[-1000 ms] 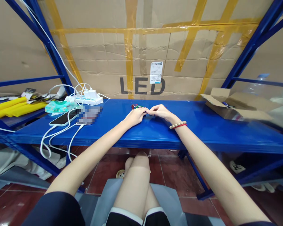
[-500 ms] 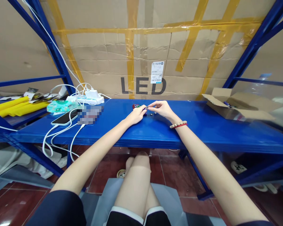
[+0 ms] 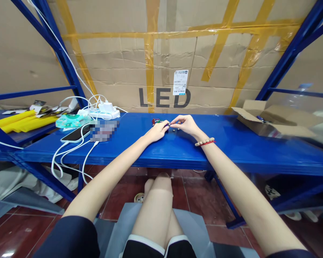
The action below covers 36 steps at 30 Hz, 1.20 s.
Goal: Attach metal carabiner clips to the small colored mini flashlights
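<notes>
Left hand (image 3: 158, 130): pinching one end of a tiny dark piece (image 3: 168, 124)
Right hand (image 3: 186, 124): pinching the other end
Shelf (image 3: 231, 143): blue, red-green bits (image 3: 155, 122) just behind the hands

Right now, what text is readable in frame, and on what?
"LED": large dark letters on the cardboard sheet behind the blue shelf.
White sticker above the "D": print too small to read.
Pixelated patch beside the phone: unreadable.
</notes>
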Motion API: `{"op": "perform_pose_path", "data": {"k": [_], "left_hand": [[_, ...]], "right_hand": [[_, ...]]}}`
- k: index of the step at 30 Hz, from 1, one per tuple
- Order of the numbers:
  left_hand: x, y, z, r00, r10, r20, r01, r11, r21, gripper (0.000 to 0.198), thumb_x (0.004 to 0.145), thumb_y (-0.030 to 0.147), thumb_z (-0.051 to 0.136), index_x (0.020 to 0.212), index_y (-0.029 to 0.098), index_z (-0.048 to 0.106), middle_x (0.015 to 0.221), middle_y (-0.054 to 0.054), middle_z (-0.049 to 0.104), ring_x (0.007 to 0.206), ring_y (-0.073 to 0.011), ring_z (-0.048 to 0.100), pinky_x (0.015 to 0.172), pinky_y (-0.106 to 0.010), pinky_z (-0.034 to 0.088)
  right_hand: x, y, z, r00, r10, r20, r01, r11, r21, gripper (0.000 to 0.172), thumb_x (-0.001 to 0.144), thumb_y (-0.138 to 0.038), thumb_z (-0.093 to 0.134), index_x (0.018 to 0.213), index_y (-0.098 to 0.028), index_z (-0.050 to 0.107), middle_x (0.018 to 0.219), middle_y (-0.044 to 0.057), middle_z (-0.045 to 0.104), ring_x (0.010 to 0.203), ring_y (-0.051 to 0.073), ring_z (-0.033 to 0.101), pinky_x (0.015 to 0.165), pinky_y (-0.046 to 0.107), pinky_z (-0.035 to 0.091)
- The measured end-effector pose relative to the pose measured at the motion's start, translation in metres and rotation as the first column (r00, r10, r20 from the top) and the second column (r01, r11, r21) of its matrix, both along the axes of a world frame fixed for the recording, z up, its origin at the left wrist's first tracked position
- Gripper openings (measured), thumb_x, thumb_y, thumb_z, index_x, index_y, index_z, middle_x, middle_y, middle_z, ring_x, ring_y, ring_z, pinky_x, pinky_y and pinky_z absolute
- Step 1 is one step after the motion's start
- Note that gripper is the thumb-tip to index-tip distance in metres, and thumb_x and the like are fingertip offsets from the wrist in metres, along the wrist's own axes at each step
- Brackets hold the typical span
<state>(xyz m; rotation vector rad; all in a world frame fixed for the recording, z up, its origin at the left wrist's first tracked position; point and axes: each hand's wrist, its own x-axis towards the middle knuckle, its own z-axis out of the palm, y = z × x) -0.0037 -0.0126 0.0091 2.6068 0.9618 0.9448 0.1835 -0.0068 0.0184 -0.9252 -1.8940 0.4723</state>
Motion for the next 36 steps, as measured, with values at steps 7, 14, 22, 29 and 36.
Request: {"op": "perform_pose_path", "data": {"k": [7, 14, 22, 29, 36], "left_hand": [[0.0000, -0.0021, 0.0004, 1.000, 0.001, 0.022, 0.000, 1.000, -0.011, 0.017, 0.091, 0.024, 0.036, 0.092, 0.018, 0.052, 0.084, -0.004, 0.062, 0.081, -0.0176, 0.059, 0.080, -0.030, 0.044], [0.0003, -0.0021, -0.0004, 1.000, 0.014, 0.028, -0.013, 1.000, -0.016, 0.017, 0.092, 0.023, 0.036, 0.094, 0.017, 0.052, 0.082, -0.003, 0.062, 0.080, -0.0176, 0.059, 0.078, -0.029, 0.045], [0.0009, -0.0003, -0.0019, 1.000, 0.023, 0.010, -0.023, 1.000, 0.010, 0.018, 0.094, 0.024, 0.035, 0.095, 0.018, 0.052, 0.086, -0.005, 0.062, 0.083, -0.0192, 0.060, 0.079, -0.031, 0.046], [0.0009, 0.0007, -0.0036, 0.999, 0.022, 0.038, -0.022, 1.000, 0.011, 0.019, 0.094, 0.024, 0.036, 0.102, 0.016, 0.051, 0.095, -0.008, 0.064, 0.091, -0.0215, 0.062, 0.084, -0.034, 0.046], [0.0022, 0.0015, -0.0040, 0.998, 0.046, 0.033, -0.047, 0.999, 0.016, 0.018, 0.094, 0.023, 0.037, 0.100, 0.015, 0.053, 0.092, -0.008, 0.065, 0.090, -0.0206, 0.063, 0.083, -0.032, 0.047]], "right_hand": [[-0.0034, -0.0059, 0.0040, 1.000, -0.003, -0.029, 0.003, 1.000, 0.004, 0.037, 0.056, -0.048, 0.076, 0.069, -0.014, 0.072, 0.069, 0.006, 0.069, 0.049, 0.008, 0.043, 0.050, 0.025, 0.036], [-0.0039, -0.0058, 0.0033, 1.000, -0.011, -0.014, 0.010, 1.000, -0.020, 0.043, 0.057, -0.052, 0.075, 0.076, -0.014, 0.072, 0.073, 0.007, 0.069, 0.051, 0.010, 0.047, 0.050, 0.025, 0.038], [-0.0045, -0.0051, 0.0022, 1.000, 0.004, -0.008, -0.004, 1.000, -0.022, 0.046, 0.059, -0.051, 0.074, 0.082, -0.012, 0.072, 0.076, 0.008, 0.070, 0.051, 0.010, 0.049, 0.051, 0.025, 0.039], [-0.0049, -0.0065, 0.0024, 1.000, 0.022, -0.002, -0.022, 0.999, -0.038, 0.046, 0.062, -0.051, 0.072, 0.086, -0.013, 0.073, 0.082, 0.009, 0.071, 0.052, 0.010, 0.049, 0.052, 0.025, 0.040], [-0.0078, -0.0045, 0.0001, 0.999, 0.050, -0.017, -0.051, 0.997, -0.057, 0.044, 0.065, -0.053, 0.070, 0.085, -0.014, 0.072, 0.084, 0.008, 0.071, 0.059, 0.013, 0.057, 0.057, 0.027, 0.047]]}}
